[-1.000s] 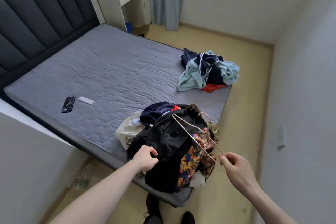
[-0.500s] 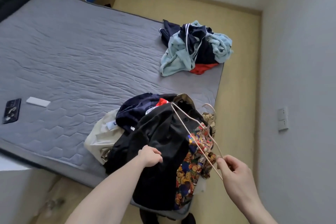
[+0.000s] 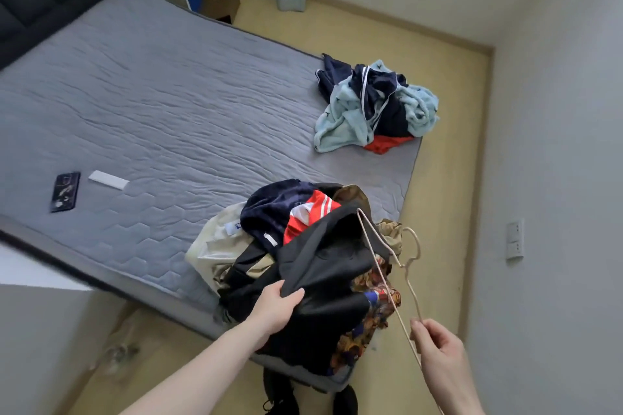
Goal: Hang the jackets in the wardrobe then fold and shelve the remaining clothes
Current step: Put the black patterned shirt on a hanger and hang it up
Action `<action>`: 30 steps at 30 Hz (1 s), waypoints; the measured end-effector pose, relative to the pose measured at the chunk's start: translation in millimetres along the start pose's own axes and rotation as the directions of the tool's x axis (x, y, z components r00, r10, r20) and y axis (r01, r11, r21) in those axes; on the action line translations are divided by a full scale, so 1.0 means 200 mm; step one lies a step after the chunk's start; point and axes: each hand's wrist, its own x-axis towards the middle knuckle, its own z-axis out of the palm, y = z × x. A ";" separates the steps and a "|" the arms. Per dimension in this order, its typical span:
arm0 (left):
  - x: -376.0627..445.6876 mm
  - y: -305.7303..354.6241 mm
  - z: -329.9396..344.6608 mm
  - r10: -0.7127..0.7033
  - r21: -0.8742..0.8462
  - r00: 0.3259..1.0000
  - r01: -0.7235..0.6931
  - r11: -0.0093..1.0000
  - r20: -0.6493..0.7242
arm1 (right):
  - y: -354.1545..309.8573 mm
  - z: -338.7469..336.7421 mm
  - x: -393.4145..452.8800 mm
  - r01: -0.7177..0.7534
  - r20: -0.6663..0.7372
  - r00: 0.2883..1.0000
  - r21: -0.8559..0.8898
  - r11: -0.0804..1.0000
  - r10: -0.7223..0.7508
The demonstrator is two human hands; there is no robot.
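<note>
My right hand point(image 3: 438, 347) pinches the hanger point(image 3: 387, 266) by its lower end. My left hand point(image 3: 278, 308) grips the jacket point(image 3: 323, 280), which lies on top of the pile point(image 3: 269, 229) at the bed's point(image 3: 168, 111) near corner. The jacket is not yet on the hanger, so hanging has barely begun. Beyond the pile, at the bed's far corner, a second heap point(image 3: 374, 108) waits unfolded. Left of the pile lie a phone point(image 3: 65, 191) and a white strip point(image 3: 108, 179). No wardrobe or shelf is in view. Garments under the jacket are mostly hidden.
</note>
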 end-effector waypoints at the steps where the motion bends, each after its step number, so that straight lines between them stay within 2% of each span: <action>1: -0.10 0.03 -0.02 0.046 -0.013 0.999 -0.046 0.999 0.002 | -0.03 -0.01 -0.02 0.024 0.012 1.000 -0.004 1.000 -0.024; 4: -0.41 0.14 -0.08 0.159 -0.103 0.987 -0.161 0.981 -0.028 | -0.15 -0.05 -0.07 0.107 0.051 0.993 0.000 0.994 -0.107; 9: -0.82 0.23 -0.10 0.239 -0.304 0.966 -0.257 0.917 -0.096 | -0.30 -0.09 -0.02 0.230 0.138 0.964 -0.015 0.973 -0.226; 14: -1.13 0.31 -0.06 0.273 -0.253 0.937 -0.325 0.911 -0.220 | -0.39 -0.09 0.09 0.357 0.280 0.900 -0.033 0.934 -0.334; 19: -1.44 0.38 0.02 0.283 -0.161 0.859 -0.380 0.911 -0.426 | -0.48 -0.06 0.17 0.475 0.481 0.788 -0.079 0.877 -0.383; 25: -1.82 0.45 0.19 0.263 -0.164 0.774 -0.425 0.891 -0.576 | -0.63 0.15 0.13 0.590 0.681 0.631 -0.110 0.800 -0.371; 28: -1.98 0.43 0.26 0.213 -0.146 0.736 -0.391 0.909 -0.643 | -0.68 0.31 0.02 0.647 0.796 0.513 -0.113 0.754 -0.321; 30: -2.07 0.39 0.30 0.185 -0.155 0.717 -0.381 0.911 -0.672 | -0.67 0.39 -0.06 0.661 0.850 0.464 -0.145 0.737 -0.249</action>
